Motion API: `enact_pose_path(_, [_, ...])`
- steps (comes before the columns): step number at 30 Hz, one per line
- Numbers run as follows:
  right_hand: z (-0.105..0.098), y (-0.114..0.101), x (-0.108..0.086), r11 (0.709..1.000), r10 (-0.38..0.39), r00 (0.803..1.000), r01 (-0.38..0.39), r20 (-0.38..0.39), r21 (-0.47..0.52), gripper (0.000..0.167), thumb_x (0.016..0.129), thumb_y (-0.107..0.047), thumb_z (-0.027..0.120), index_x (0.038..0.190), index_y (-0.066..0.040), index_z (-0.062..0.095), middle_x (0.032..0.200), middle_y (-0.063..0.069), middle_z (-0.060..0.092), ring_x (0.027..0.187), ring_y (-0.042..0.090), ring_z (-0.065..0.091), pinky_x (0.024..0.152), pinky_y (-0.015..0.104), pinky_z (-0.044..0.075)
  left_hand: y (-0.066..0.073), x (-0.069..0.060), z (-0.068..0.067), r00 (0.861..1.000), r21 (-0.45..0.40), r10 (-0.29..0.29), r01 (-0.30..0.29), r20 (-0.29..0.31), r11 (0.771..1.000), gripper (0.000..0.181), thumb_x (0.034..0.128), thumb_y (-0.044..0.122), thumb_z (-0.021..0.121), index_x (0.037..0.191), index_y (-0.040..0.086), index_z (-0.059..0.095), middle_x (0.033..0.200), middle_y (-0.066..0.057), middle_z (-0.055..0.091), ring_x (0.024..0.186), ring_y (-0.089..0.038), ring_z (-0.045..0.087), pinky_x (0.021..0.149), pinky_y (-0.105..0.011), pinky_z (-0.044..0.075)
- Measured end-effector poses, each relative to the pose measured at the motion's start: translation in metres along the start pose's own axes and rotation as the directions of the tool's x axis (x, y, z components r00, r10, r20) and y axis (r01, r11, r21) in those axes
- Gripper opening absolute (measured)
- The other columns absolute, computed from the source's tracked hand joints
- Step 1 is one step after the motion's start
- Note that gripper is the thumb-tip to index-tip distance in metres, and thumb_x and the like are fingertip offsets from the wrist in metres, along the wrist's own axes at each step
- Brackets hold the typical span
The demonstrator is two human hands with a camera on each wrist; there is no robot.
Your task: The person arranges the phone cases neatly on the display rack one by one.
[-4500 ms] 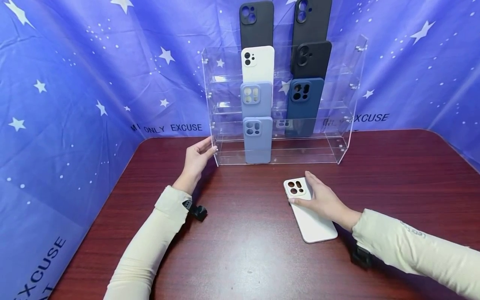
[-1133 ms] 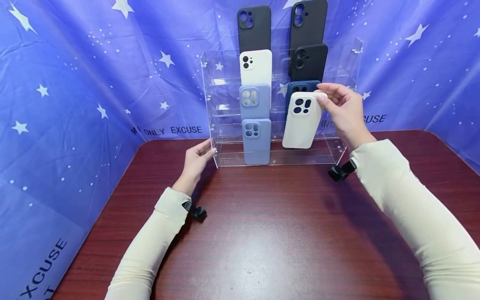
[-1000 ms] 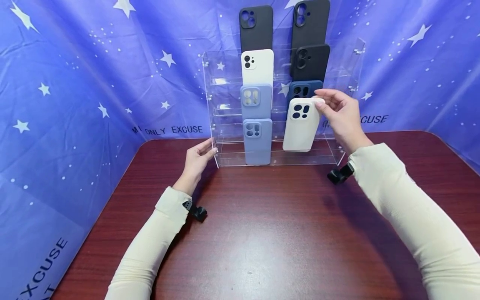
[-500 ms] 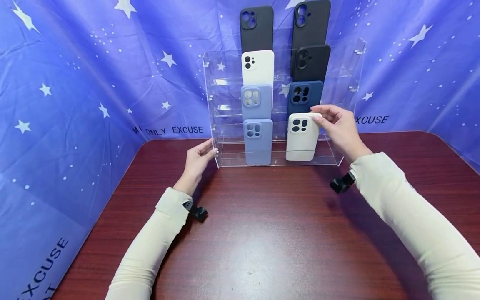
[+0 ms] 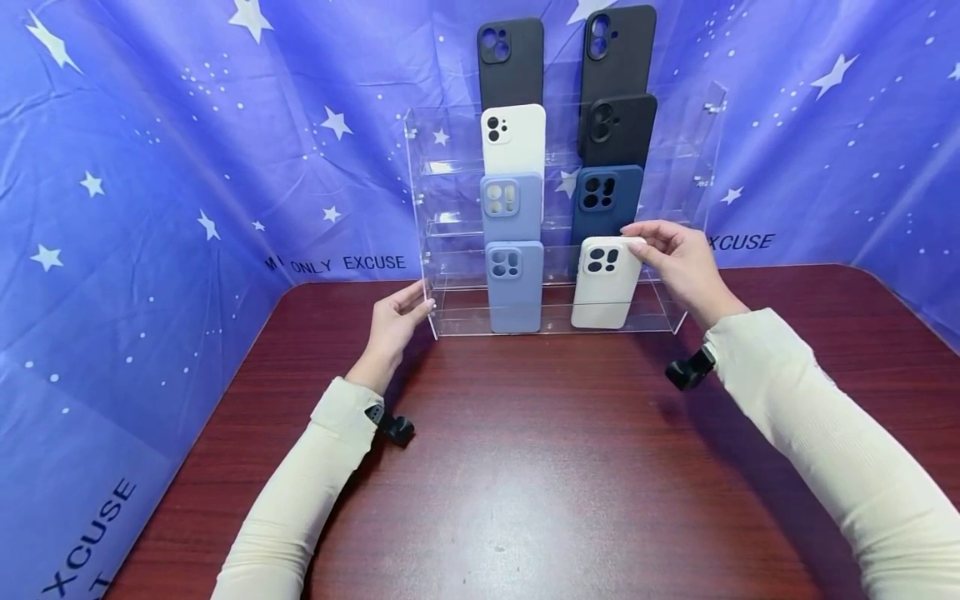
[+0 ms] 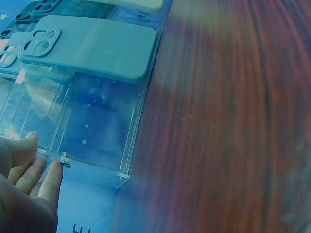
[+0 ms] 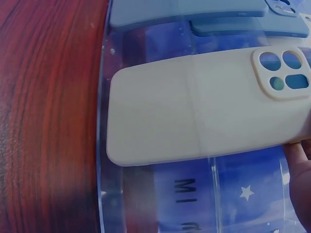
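Note:
A cream-white phone case (image 5: pixel 603 287) stands in the lowest tier of a clear acrylic display rack (image 5: pixel 558 320), on the right, tilted slightly. My right hand (image 5: pixel 686 265) pinches its upper right corner between thumb and fingers; in the right wrist view the white case (image 7: pixel 155 111) lies behind the clear front lip. My left hand (image 5: pixel 392 333) holds the rack's left side panel, its thumb in front and other fingers partly hidden behind. A light blue phone case (image 5: pixel 515 292) shares the bottom tier. Behind the white case leans a dark blue phone case (image 5: pixel 626 196).
Higher tiers carry another light blue case (image 5: pixel 530 208), a white case (image 5: pixel 525 154), a black case (image 5: pixel 521 79) and two more black cases on the right. The rack stands on a reddish-brown table (image 5: pixel 480 467) before a starry blue curtain (image 5: pixel 330 183).
From flat on the table, my right hand has lifted the white case to the rack, then lowered it into the bottom tier, uncovering the dark blue case. My left hand stays on the side panel.

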State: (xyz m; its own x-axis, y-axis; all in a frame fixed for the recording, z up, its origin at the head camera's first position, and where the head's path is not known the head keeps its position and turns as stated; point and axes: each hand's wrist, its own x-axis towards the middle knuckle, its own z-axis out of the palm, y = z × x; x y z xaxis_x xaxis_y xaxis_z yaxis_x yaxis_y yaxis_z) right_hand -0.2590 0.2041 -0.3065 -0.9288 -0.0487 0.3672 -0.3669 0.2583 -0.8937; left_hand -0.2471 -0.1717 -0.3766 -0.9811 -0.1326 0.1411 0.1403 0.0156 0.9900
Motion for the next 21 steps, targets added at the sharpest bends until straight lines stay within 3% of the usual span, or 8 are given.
enact_pose_path(3, [0.0006, 0.0012, -0.0009, 1.000, -0.003, 1.000, 0.003, 0.010, -0.016, 0.022, 0.089, -0.012, 0.065, 0.110, -0.005, 0.068, 0.082, -0.017, 0.068, 0.075, -0.001, 0.060, 0.068, 0.012, 0.047, -0.0008, 0.0005, -0.0001, 1.000, 0.002, 0.003, -0.003, 0.005, 1.000, 0.042, 0.0843, -0.008, 0.063, 0.126, -0.005, 0.056, 0.124, -0.024, 0.057, 0.086, 0.003, 0.062, 0.083, -0.014, 0.050])
enact_pose_path(6, [0.0014, 0.0026, -0.0014, 1.000, -0.014, 1.000, 0.014, 0.000, -0.027, 0.022, 0.089, -0.012, 0.065, 0.109, -0.004, 0.068, 0.081, -0.017, 0.068, 0.074, 0.000, 0.060, 0.067, 0.012, 0.047, -0.0014, 0.0009, -0.0002, 1.000, -0.004, 0.005, -0.005, 0.008, 1.000, 0.042, 0.0843, -0.009, 0.062, 0.126, -0.006, 0.055, 0.124, -0.025, 0.056, 0.084, 0.005, 0.061, 0.083, -0.014, 0.050])
enact_pose_path(9, [0.0023, 0.0038, -0.0017, 0.995, -0.044, 0.998, 0.040, -0.040, -0.090, 0.023, 0.088, -0.015, 0.067, 0.108, -0.002, 0.069, 0.080, -0.019, 0.067, 0.074, 0.000, 0.060, 0.065, 0.012, 0.046, -0.0011, 0.0009, -0.0003, 1.000, -0.001, 0.001, -0.001, 0.008, 1.000, 0.042, 0.0844, -0.009, 0.062, 0.126, -0.006, 0.055, 0.125, -0.025, 0.056, 0.090, 0.000, 0.063, 0.083, -0.014, 0.050])
enact_pose_path(12, [0.0035, 0.0036, -0.0019, 0.978, -0.108, 0.990, 0.089, -0.090, -0.189, 0.024, 0.087, -0.016, 0.069, 0.105, -0.001, 0.071, 0.081, -0.020, 0.065, 0.075, 0.000, 0.057, 0.063, 0.012, 0.044, -0.0002, 0.0005, -0.0002, 1.000, -0.002, 0.004, -0.004, 0.010, 1.000, 0.043, 0.0844, -0.009, 0.062, 0.126, -0.006, 0.055, 0.125, -0.025, 0.056, 0.105, -0.018, 0.063, 0.083, -0.015, 0.050])
enact_pose_path(16, [0.0044, 0.0034, -0.0015, 0.935, -0.212, 0.970, 0.165, -0.122, -0.315, 0.020, 0.085, -0.013, 0.071, 0.103, -0.003, 0.073, 0.092, -0.004, 0.072, 0.085, -0.004, 0.053, 0.069, 0.012, 0.040, 0.0005, -0.0001, 0.0000, 1.000, -0.012, 0.004, -0.004, 0.005, 1.000, 0.043, 0.0842, -0.009, 0.062, 0.126, -0.007, 0.055, 0.124, -0.024, 0.056, 0.115, -0.037, 0.054, 0.083, -0.015, 0.050])
enact_pose_path(21, [0.0059, 0.0062, -0.0008, 0.887, -0.301, 0.947, 0.235, -0.111, -0.396, 0.019, 0.087, -0.005, 0.066, 0.105, -0.006, 0.073, 0.107, 0.013, 0.070, 0.101, 0.004, 0.057, 0.084, 0.012, 0.038, 0.0000, 0.0002, 0.0001, 1.000, 0.001, -0.003, 0.003, 0.003, 1.000, 0.043, 0.0843, -0.008, 0.063, 0.126, -0.006, 0.055, 0.124, -0.024, 0.056, 0.109, -0.026, 0.061, 0.083, -0.014, 0.050])
